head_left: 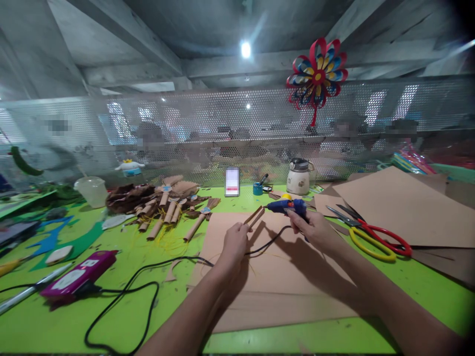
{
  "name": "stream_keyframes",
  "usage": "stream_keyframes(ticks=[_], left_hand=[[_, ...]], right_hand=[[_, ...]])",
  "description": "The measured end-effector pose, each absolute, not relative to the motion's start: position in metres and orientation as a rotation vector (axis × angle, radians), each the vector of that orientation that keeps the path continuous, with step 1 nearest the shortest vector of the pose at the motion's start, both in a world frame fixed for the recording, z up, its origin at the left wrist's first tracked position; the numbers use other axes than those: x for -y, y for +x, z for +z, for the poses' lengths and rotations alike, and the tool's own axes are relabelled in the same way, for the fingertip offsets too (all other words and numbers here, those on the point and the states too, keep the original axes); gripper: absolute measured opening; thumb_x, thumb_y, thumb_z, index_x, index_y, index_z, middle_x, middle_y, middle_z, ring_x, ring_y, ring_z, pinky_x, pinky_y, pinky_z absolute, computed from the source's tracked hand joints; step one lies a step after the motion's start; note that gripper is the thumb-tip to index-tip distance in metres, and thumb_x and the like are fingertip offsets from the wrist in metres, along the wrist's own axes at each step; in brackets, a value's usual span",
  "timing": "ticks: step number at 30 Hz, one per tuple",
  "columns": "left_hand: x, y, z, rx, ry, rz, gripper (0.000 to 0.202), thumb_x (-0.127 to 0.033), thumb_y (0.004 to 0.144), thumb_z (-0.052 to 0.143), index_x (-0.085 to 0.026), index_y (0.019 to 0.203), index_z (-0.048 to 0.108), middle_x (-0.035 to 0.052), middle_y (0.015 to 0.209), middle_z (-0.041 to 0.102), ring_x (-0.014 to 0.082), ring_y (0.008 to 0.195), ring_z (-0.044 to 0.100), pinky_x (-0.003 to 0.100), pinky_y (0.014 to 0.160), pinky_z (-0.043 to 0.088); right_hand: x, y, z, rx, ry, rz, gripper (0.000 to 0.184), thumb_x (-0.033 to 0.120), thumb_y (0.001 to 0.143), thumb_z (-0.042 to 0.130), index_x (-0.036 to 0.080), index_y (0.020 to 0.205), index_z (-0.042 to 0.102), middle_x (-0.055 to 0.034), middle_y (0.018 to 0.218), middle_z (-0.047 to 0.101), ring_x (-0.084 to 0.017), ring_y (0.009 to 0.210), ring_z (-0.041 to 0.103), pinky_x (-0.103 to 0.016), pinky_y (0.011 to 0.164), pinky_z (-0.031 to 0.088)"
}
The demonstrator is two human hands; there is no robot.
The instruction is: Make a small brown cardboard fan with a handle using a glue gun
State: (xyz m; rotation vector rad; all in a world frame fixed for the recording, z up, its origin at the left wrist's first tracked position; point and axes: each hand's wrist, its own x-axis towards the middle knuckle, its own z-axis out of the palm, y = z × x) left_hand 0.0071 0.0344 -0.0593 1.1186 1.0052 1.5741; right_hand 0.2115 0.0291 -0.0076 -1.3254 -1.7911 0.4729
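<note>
My left hand is closed on a folded strip of brown paper, pinched between thumb and fingers and pointing away from me. In my right hand is a blue hot glue gun, its nozzle at the far end of the strip; whether they touch I cannot tell. A black cord runs from the gun beneath my left forearm. Both hands are above a large sheet of brown paper on the green table.
Left stand a purple power strip, a pile of rolled brown paper pieces and a plastic cup. Right lie yellow-handled scissors, red-handled scissors and brown sheets. Behind are a phone, a bottle and a perforated screen.
</note>
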Motion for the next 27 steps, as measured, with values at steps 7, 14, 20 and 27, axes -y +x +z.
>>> stream_keyframes(ticks=[7,14,20,27], left_hand=[[-0.035,0.008,-0.054,-1.079,1.166,1.518,0.009,-0.026,0.070,0.052,-0.019,0.066,0.054,0.0003,0.067,0.042,0.0146,0.061,0.039,0.025,0.054,0.034],[-0.036,0.008,-0.053,-1.101,1.170,1.531,0.011,-0.029,0.071,0.052,-0.020,0.065,0.053,-0.0002,0.066,0.043,0.0142,0.059,0.038,0.026,0.055,0.033],[-0.035,0.005,-0.069,-0.929,1.061,1.592,0.012,-0.031,0.073,0.052,-0.020,0.076,0.055,0.0023,0.079,0.048,0.0161,0.071,0.046,0.026,0.065,0.041],[-0.035,0.007,-0.060,-0.985,1.184,1.588,0.010,-0.024,0.075,0.049,-0.019,0.069,0.056,0.0023,0.075,0.046,0.0162,0.071,0.045,0.026,0.066,0.038]], right_hand=[[-0.028,0.211,-0.006,1.798,-1.314,0.435,0.049,0.052,0.090,0.042,0.019,0.055,0.051,0.0007,0.051,0.049,-0.014,0.051,0.047,-0.027,0.051,0.034],[-0.027,0.211,-0.005,1.811,-1.324,0.440,0.049,0.053,0.089,0.042,0.019,0.055,0.051,-0.0006,0.053,0.052,-0.015,0.052,0.049,-0.027,0.052,0.036],[-0.029,0.213,-0.005,1.799,-1.346,0.445,0.050,0.054,0.090,0.040,0.019,0.057,0.052,-0.0010,0.054,0.053,-0.015,0.054,0.049,-0.028,0.054,0.037],[-0.026,0.209,-0.005,1.821,-1.308,0.494,0.048,0.053,0.090,0.042,0.019,0.056,0.051,-0.0005,0.054,0.051,-0.015,0.055,0.048,-0.027,0.053,0.036]])
